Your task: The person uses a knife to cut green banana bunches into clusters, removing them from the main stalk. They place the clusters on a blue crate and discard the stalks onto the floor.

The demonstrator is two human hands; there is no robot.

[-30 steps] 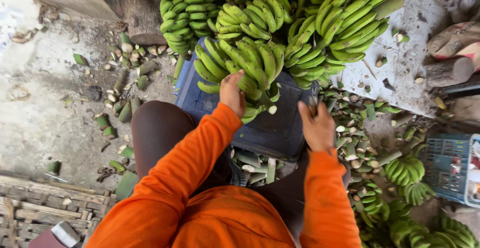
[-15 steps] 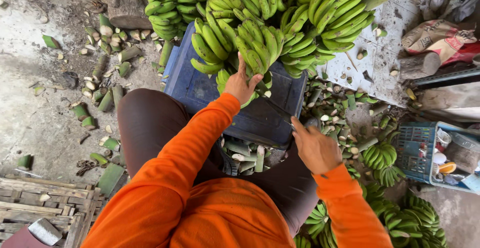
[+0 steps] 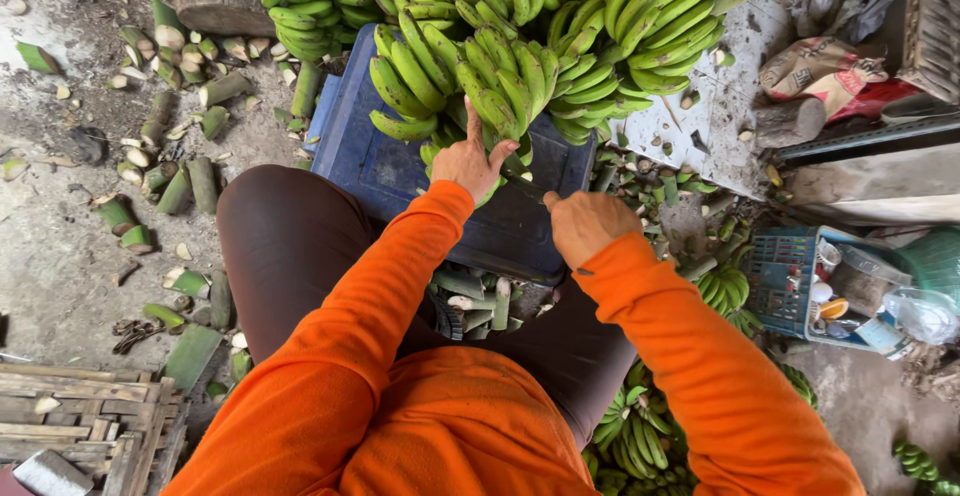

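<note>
A: What is seen from above?

B: A seated person in orange sleeves and brown trousers is shown leaning over a blue crate (image 3: 400,171) turned upside down on the ground. A large bunch of green bananas (image 3: 470,81) is laid across the crate's far edge, with more bunches piled behind it.

A: Where are the hands placed?

B: The left hand (image 3: 468,159) is pressed onto the near underside of the bunch, its fingers (image 3: 473,121) spread and pointed away from the body, up among the fruit. The right hand (image 3: 585,224) is held just beside it, to the right and nearer the body, with its fingers clenched. A thin dark object seems to be gripped there, but what it is cannot be told.

A: How is the bunch lying?

B: Its bananas are fanned out, curving up and away from the hands. The bunch lies directly beyond the left hand, which is the nearer one and is already touching it.

A: What surrounds them?

B: Cut stem pieces (image 3: 175,191) are scattered on the concrete floor, and a blue basket (image 3: 785,276) is set at the right.
</note>
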